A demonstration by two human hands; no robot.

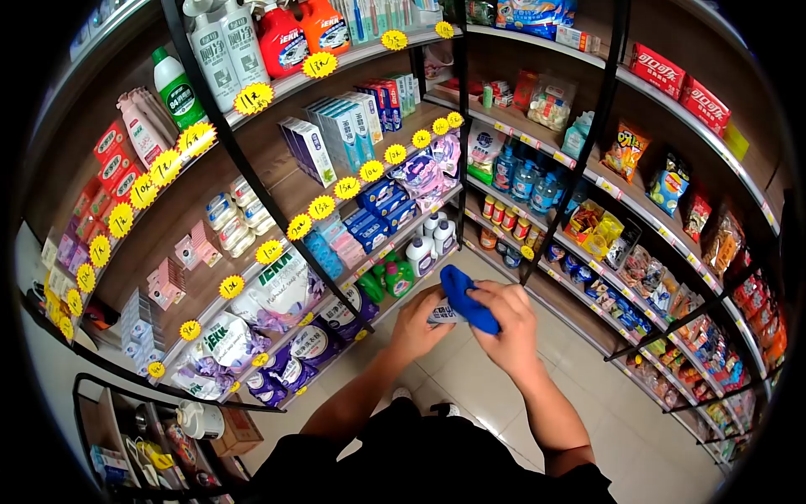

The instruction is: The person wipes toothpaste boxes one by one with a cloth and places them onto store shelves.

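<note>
Both hands are together in front of the body, over the tiled floor. My left hand (422, 326) has its fingers wrapped round a small pale packet with dark print (443, 313). A blue cloth (467, 301) lies against the packet's right side and sticks up above it. My right hand (506, 324) grips this cloth between thumb and fingers. Part of the packet is hidden by the cloth and by my left fingers.
Shelves with toothpaste boxes (338, 134), bottles and detergent bags (312, 344) rise on the left, with yellow price tags. Snack shelves (625, 244) curve along the right. A small rack with a white pot (200, 418) and a cardboard box (238, 433) stands lower left.
</note>
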